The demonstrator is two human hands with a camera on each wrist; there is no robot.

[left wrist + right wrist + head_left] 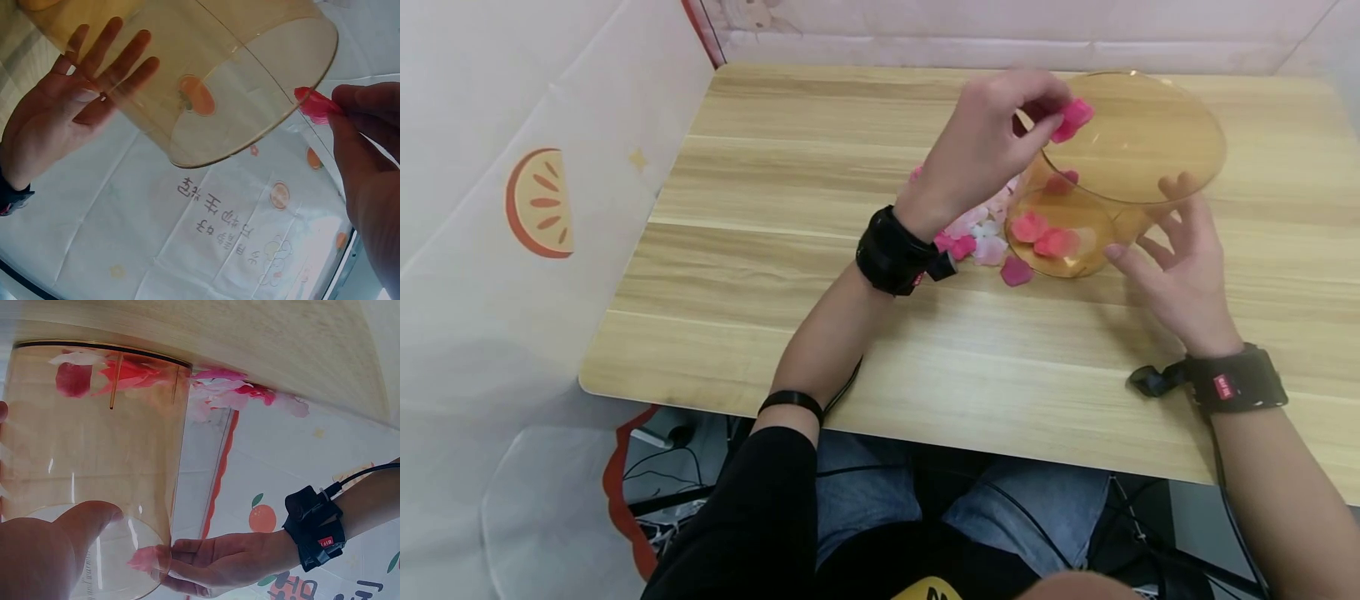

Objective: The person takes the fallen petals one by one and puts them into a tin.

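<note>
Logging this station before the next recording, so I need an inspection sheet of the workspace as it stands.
Surface: wooden table, light grain.
Job's things: amber see-through container with some petals inside; loose petal pile beside it.
Clutter: nothing seen.
Hands: left hand pinches a pink petal at the rim; right hand, fingers straight, rests against the container's side.
Cables: leads from both wrist bands; more wires under the table.
Surroundings: white printed cloth.
</note>
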